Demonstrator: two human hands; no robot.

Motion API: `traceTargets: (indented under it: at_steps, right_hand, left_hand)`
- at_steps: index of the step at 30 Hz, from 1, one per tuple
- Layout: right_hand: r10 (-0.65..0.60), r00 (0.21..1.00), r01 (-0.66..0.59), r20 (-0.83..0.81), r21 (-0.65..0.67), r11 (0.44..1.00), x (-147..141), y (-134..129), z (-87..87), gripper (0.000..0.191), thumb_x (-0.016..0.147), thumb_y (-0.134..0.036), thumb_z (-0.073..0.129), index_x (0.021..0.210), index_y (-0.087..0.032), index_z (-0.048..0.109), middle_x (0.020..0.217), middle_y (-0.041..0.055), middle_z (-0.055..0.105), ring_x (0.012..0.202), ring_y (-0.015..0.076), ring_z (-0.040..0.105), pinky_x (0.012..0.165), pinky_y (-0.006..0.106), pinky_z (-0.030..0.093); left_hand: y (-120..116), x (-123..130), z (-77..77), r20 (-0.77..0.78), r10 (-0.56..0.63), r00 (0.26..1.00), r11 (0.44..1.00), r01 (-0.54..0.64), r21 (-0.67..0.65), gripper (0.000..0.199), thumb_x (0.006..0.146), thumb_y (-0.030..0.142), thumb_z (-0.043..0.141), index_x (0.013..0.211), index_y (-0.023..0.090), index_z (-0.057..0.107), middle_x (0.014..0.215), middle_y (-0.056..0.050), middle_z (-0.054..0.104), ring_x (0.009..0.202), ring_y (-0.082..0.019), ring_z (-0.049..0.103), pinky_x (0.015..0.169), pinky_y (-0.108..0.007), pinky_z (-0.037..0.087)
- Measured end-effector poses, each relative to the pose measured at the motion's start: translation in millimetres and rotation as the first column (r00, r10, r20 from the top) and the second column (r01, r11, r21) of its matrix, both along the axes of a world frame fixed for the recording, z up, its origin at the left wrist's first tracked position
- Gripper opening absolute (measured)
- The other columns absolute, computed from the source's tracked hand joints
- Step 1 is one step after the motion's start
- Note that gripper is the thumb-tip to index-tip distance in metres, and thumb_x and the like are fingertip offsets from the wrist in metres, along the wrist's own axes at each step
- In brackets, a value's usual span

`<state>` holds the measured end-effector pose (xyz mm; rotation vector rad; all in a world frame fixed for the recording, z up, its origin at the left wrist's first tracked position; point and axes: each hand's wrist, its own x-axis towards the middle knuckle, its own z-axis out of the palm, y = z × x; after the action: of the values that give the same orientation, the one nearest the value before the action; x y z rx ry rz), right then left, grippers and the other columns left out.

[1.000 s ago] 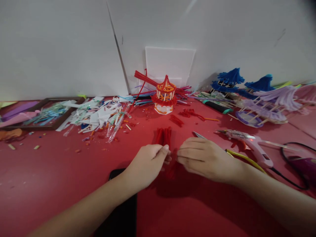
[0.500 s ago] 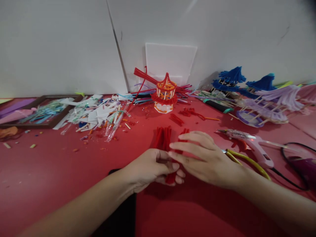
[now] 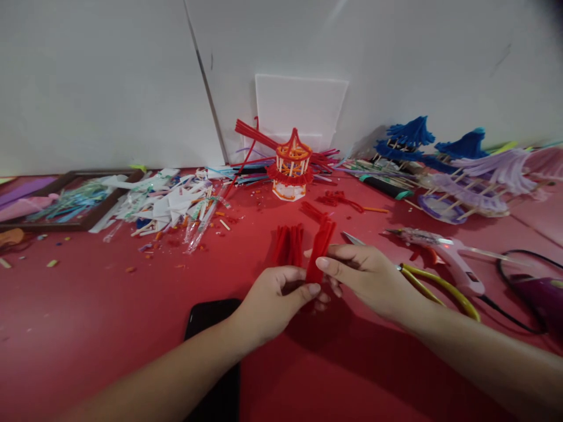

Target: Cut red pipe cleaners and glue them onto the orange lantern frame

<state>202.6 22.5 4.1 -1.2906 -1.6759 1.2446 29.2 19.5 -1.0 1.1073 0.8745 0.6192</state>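
A small bunch of red pipe cleaner pieces (image 3: 320,249) stands tilted between my two hands. My left hand (image 3: 281,299) pinches its lower end between thumb and fingers. Higher on the bunch, my right hand (image 3: 365,275) grips it with the thumb in front; some fingertips are hidden behind. Just beyond my left hand, more red pipe cleaner pieces (image 3: 288,243) lie in two bundles on the red table (image 3: 264,375). Farther back stands a small pavilion model (image 3: 294,164) of orange and red pipe cleaners with pale sticks, on a white base.
Right of my right hand lie yellow-handled scissors (image 3: 435,287) and a pink glue gun (image 3: 457,264) with its cord. A black phone (image 3: 213,363) is under my left forearm. Paper and stick scraps (image 3: 176,199) cover the back left. Blue (image 3: 411,135) and lilac models (image 3: 475,187) stand back right.
My right hand has turned and lowered its fingers, now gripping the bunch with its thumb in front. The red bunch shows more and tilts upward. The view has shifted slightly.
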Motion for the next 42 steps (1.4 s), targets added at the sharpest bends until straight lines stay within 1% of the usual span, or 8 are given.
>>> traceTargets:
  at_steps: [6, 12, 17, 22, 27, 31, 35, 42]
  right_hand:
    - [0.128, 0.992, -0.125, -0.003, 0.184, 0.975, 3.0, 0.7, 3.9, 0.024, 0.087, -0.031, 0.057, 0.068, -0.017, 0.064, 0.065, -0.0008, 0.06, 0.057, 0.0093, 0.058, 0.053, 0.021, 0.047]
    - [0.226, 0.949, -0.306, 0.218, 0.475, 0.825, 3.3, -0.1, 6.2, 0.021, 0.093, -0.017, 0.045, 0.09, -0.019, 0.066, 0.091, 0.0044, 0.069, 0.081, 0.013, 0.064, 0.074, 0.027, 0.052]
    - [0.265, 0.908, -0.393, 0.326, 0.437, 0.809, 3.2, 0.6, -2.4, 0.024, 0.093, -0.014, 0.041, 0.094, -0.02, 0.064, 0.092, 0.0038, 0.07, 0.085, 0.0133, 0.064, 0.079, 0.028, 0.052]
    - [0.274, 0.914, -0.378, 0.301, 0.379, 0.845, 3.3, -2.8, -4.3, 0.017, 0.09, -0.024, 0.055, 0.104, -0.021, 0.063, 0.098, 0.0027, 0.07, 0.091, 0.0134, 0.066, 0.084, 0.026, 0.051]
    - [0.23, 0.936, -0.324, 0.266, 0.398, 0.858, 2.1, -5.0, -7.5, 0.016, 0.09, -0.021, 0.053, 0.101, -0.021, 0.065, 0.094, 0.0016, 0.071, 0.085, 0.0122, 0.067, 0.08, 0.023, 0.052]
    - [0.201, 0.924, -0.34, 0.325, 0.46, 0.82, 2.9, -4.8, -8.8, 0.015, 0.089, -0.019, 0.053, 0.095, -0.02, 0.066, 0.089, 0.0027, 0.071, 0.084, 0.014, 0.067, 0.078, 0.025, 0.053]
    - [0.165, 0.927, -0.325, 0.337, 0.501, 0.802, 1.8, -5.6, -6.6, 0.019, 0.09, -0.015, 0.047, 0.088, -0.019, 0.065, 0.085, 0.0029, 0.072, 0.082, 0.0136, 0.068, 0.077, 0.024, 0.053]
    - [0.063, 0.92, -0.279, 0.388, 0.532, 0.799, -0.9, -3.3, -9.2, 0.022, 0.092, -0.015, 0.043, 0.086, -0.016, 0.065, 0.087, 0.0062, 0.073, 0.082, 0.0166, 0.069, 0.076, 0.026, 0.053]
  left_hand:
    - [-1.1, -2.6, -1.1, -0.111, -0.009, 0.994, 0.973, 0.035, 0.23, 0.019, 0.083, 0.024, 0.056, 0.077, 0.018, 0.073, 0.073, -0.004, 0.07, 0.072, -0.016, 0.063, 0.074, -0.027, 0.048]
    - [-1.6, -8.3, -3.6, -0.333, 0.152, 0.931, 0.802, 0.081, 0.592, 0.018, 0.081, 0.017, 0.058, 0.074, 0.023, 0.074, 0.077, -0.003, 0.067, 0.078, -0.018, 0.06, 0.078, -0.031, 0.047]
    - [0.0, -7.6, -3.5, -0.303, 0.089, 0.949, 0.813, 0.107, 0.573, 0.024, 0.079, 0.006, 0.05, 0.074, 0.018, 0.07, 0.083, -0.006, 0.065, 0.077, -0.016, 0.062, 0.074, -0.027, 0.049]
    - [-2.1, -8.1, -7.6, -0.341, 0.092, 0.936, 0.797, 0.136, 0.589, 0.022, 0.08, 0.007, 0.051, 0.064, 0.016, 0.064, 0.07, -0.003, 0.061, 0.065, -0.014, 0.056, 0.062, -0.024, 0.044]
    - [-3.4, -9.0, -6.1, -0.323, 0.061, 0.944, 0.785, 0.154, 0.6, 0.022, 0.082, 0.01, 0.052, 0.064, 0.017, 0.062, 0.07, -0.003, 0.061, 0.067, -0.014, 0.057, 0.064, -0.025, 0.045]
    - [-3.2, -7.9, -3.5, -0.316, 0.097, 0.944, 0.776, 0.127, 0.618, 0.015, 0.082, 0.01, 0.053, 0.082, 0.017, 0.066, 0.087, -0.005, 0.067, 0.081, -0.017, 0.062, 0.075, -0.027, 0.048]
    - [-3.4, -5.4, -10.1, -0.244, 0.103, 0.964, 0.866, 0.033, 0.498, 0.04, 0.077, 0.009, 0.06, 0.115, 0.018, 0.057, 0.109, -0.008, 0.066, 0.091, -0.018, 0.065, 0.079, -0.03, 0.052]
    - [-4.7, -4.8, -14.4, -0.298, 0.174, 0.938, 0.845, 0.013, 0.535, 0.045, 0.076, 0.01, 0.058, 0.12, 0.017, 0.052, 0.106, -0.009, 0.067, 0.089, -0.018, 0.065, 0.081, -0.031, 0.052]
